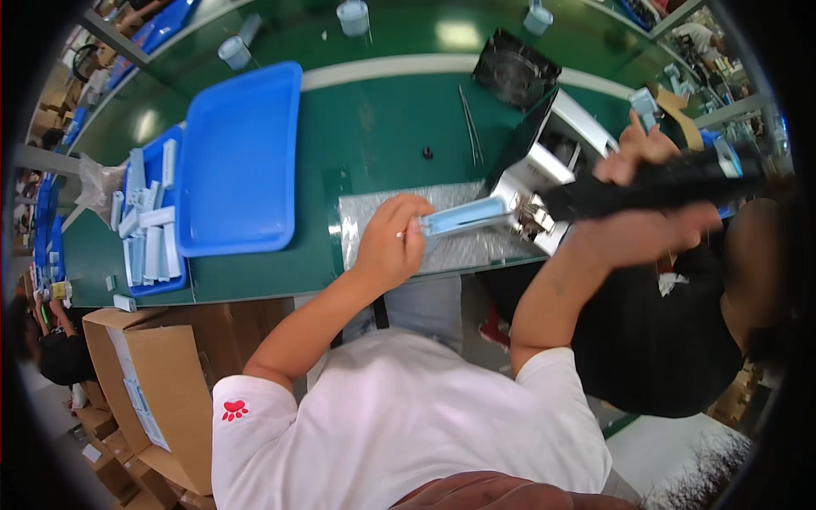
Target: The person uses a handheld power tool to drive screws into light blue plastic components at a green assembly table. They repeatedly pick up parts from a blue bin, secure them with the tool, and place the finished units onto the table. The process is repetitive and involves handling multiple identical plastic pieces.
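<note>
- While the left hand (pixel 393 240) is clamped on the near end of a long light blue part (pixel 463 218), thumb and fingers together on it, the part's far end sits at the metal mechanism (pixel 532 216) of a white-and-black boxy machine (pixel 582 116).
- Part location: right of the left hand, roughly level, above a clear plastic sheet (pixel 355 228) on the green table (pixel 340 110).
- Right hand (pixel 676 228): motion-blurred, just beside a long black object (pixel 650 185); cannot tell whether the fingers are closed on it or apart.
- Co-worker's hand (pixel 631 155): beyond the black object, near another light blue piece (pixel 644 105).
- Left side of table: large blue tray (pixel 238 161), its edge overlapping a second blue tray (pixel 177 284) with a loose pile of light blue pieces (pixel 155 223).
- Beyond the sheet: small black piece (pixel 427 153); tweezers (pixel 470 127), lying lengthwise; black housing (pixel 515 68) behind the machine.
</note>
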A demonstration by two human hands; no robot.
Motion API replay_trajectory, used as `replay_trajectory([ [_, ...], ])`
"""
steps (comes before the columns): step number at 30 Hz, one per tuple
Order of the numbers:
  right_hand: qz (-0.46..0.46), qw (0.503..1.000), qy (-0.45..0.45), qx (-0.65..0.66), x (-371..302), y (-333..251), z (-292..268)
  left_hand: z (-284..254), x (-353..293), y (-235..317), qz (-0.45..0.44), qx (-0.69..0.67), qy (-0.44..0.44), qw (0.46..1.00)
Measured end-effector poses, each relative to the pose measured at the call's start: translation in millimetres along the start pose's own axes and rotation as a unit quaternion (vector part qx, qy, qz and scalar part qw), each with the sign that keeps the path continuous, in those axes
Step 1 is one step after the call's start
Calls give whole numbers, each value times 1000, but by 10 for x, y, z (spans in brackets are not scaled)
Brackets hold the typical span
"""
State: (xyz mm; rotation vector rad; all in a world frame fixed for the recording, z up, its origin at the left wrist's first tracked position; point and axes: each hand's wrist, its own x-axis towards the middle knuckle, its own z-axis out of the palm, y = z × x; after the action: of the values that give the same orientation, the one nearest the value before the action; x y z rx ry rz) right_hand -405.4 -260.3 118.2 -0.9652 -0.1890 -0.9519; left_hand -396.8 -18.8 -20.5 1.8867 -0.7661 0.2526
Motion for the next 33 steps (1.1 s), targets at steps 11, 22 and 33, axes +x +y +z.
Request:
replay_trajectory([
  [11,-45,995,-80,-43,214,-164,-16,-761,2170,-918,-6,202,0,979],
  [22,-64,966,-17,-249,-318,354,-301,1036,4127,-1611,-24,435,-90,896],
  [33,-113,965,-54,-231,-340,413,-367,2109,4528,-1892,297,240,-298,875],
])
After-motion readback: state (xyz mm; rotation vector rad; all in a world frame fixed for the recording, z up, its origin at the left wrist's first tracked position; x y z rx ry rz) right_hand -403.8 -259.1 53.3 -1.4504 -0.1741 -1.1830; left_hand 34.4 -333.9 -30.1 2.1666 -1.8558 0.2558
